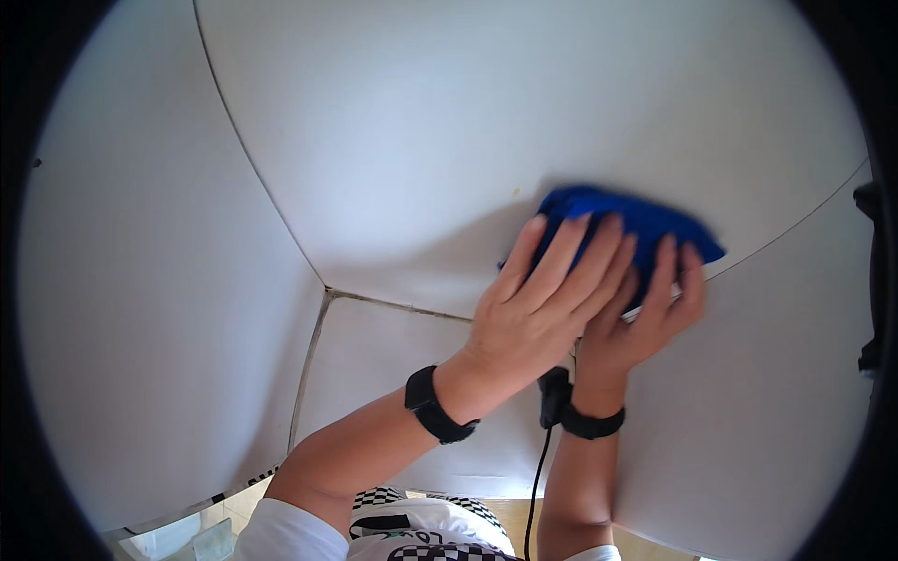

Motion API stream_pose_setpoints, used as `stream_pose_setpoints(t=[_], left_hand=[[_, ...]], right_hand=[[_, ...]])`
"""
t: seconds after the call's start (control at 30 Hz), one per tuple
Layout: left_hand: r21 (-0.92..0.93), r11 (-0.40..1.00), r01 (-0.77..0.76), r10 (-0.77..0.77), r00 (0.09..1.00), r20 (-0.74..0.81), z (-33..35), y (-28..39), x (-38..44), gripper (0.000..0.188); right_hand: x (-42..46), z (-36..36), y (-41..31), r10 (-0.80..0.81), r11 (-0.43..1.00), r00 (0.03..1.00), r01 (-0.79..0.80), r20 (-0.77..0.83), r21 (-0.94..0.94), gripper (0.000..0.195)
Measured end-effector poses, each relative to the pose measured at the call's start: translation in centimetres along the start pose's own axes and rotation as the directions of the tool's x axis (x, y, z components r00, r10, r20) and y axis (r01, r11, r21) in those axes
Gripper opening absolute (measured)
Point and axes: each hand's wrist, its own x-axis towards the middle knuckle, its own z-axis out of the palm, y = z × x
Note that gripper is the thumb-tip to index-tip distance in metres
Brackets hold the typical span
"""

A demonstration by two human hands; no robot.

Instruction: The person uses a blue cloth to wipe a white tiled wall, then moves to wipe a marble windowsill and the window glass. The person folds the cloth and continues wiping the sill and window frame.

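Note:
A folded blue cloth (638,217) lies pressed against a large white panel (421,140), right of the middle of the view. My left hand (544,294) rests on it with the fingers spread across its left and middle part. Beside it on the right, my right hand (649,301) bears on the cloth's lower right part with bent fingers, partly behind the left hand. Both wrists carry black bands, and a black device with a cable (554,396) is at the right wrist. A small yellowish spot (516,191) shows on the panel left of the cloth.
White side panels stand at the left (154,280) and right (736,421), meeting the large panel along dark seams. A smaller white panel (393,365) with dirty, brownish joints lies below. Dark objects (870,280) edge the far right. Tiled floor shows at the lower left.

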Motion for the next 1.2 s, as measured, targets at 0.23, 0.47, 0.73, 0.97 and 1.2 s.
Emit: stream_pose_setpoints(t=[0.23, 0.47, 0.73, 0.97, 1.2], left_hand=[[0.003, 0.994, -0.11, 0.106, 0.969, 0.224, -0.4, -0.2, -6.4, 0.049], [-0.127, 0.981, -0.146, 0.144, 0.989, -0.03, 0.9, 2.5, 2.0, 0.041], [-0.012, 0.963, -0.269, 0.269, 0.962, 0.051, 2.3, 1.8, -2.5, 0.031], [0.132, 0.961, -0.242, 0.18, 0.914, 0.363, 3.8, 1.9, -7.6, 0.03], [0.047, 0.999, -0.003, -0.011, 0.956, 0.292, 1.1, 1.9, -4.8, 0.029]], right_hand=[[-7.7, -1.0, -0.3, 0.032, 0.999, 0.994, -0.036, 0.104, 0.038, 0.032], [0.7, -1.6, 2.5, 0.064, 0.997, 0.992, -0.068, -0.112, -0.034, 0.037], [-5.5, -1.2, 2.2, 0.116, 0.992, 0.992, -0.118, -0.05, -0.047, 0.033], [-12.1, 0.9, 3.4, 0.227, 0.961, 0.961, -0.247, 0.161, 0.122, 0.034], [-8.4, 0.0, 2.5, 0.063, 0.963, 0.981, -0.108, 0.182, 0.248, 0.034]])
